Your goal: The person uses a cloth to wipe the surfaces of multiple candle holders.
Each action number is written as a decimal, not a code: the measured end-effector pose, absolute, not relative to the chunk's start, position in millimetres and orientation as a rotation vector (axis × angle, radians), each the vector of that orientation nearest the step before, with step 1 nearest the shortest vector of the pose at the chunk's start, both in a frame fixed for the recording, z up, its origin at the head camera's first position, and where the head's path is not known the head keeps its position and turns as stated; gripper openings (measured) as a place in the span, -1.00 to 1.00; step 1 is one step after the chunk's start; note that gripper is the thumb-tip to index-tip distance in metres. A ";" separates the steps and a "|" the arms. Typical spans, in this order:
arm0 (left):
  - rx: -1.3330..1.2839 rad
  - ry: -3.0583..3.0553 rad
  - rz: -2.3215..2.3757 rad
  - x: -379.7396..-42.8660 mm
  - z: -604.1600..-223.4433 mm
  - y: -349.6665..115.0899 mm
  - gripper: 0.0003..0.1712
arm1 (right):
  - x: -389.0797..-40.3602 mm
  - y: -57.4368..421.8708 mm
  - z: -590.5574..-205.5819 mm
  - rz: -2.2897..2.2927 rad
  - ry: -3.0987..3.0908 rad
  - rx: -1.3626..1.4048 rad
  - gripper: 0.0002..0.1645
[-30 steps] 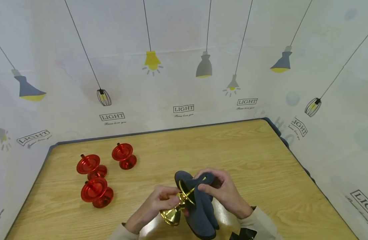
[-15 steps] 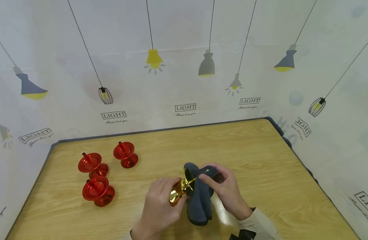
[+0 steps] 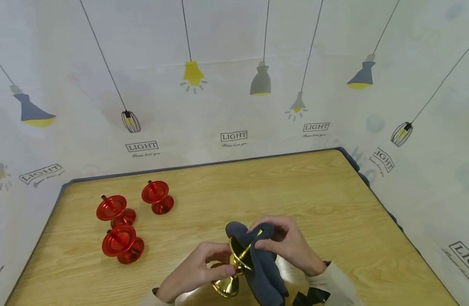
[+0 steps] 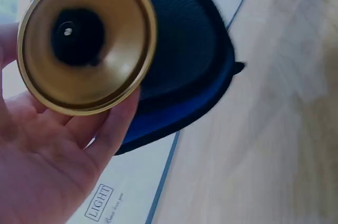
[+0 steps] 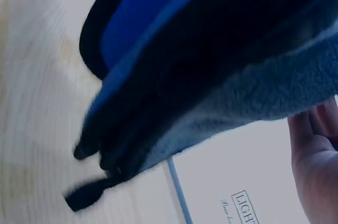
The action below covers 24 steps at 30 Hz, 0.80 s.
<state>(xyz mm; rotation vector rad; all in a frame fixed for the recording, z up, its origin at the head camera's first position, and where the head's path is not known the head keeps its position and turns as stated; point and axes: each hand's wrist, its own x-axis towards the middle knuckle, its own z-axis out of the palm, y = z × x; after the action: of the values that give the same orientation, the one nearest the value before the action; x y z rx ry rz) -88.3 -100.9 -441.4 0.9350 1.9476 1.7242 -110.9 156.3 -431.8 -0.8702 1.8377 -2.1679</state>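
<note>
"What did your left hand point(image 3: 196, 267) have?"

"The gold holder point(image 3: 227, 286); I pinched it round its middle, tilted, off the tabletop point(image 3: 315, 193), its top against the cloth point(image 3: 266, 272)."

"And your right hand point(image 3: 289, 246)?"

"It pinched the folded cloth, right beside the holder's top; the rest of the cloth hung down towards me; three red holders point(image 3: 119, 240) stood further left on the tabletop, well apart from my hands."
</note>
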 end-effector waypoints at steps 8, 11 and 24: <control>0.641 2.133 2.019 -82.3 -444.7 -97.5 -0.77 | -114.9 162.4 -419.9 -2.395 2.102 -0.587 -0.64; 0.438 2.261 2.034 -83.6 -441.1 -93.4 -0.81 | -116.0 160.4 -412.9 -2.337 2.315 -0.907 -0.55; 0.314 2.021 2.054 -76.2 -432.2 -77.2 -0.62 | -118.5 138.7 -426.0 -1.800 2.772 -1.640 -0.60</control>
<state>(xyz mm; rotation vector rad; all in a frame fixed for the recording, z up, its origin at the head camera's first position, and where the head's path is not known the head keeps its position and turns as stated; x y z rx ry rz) -76.2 -77.2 -432.2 0.3141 2.0214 2.0539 -118.5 138.7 -426.0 -1.6395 2.7721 -1.8005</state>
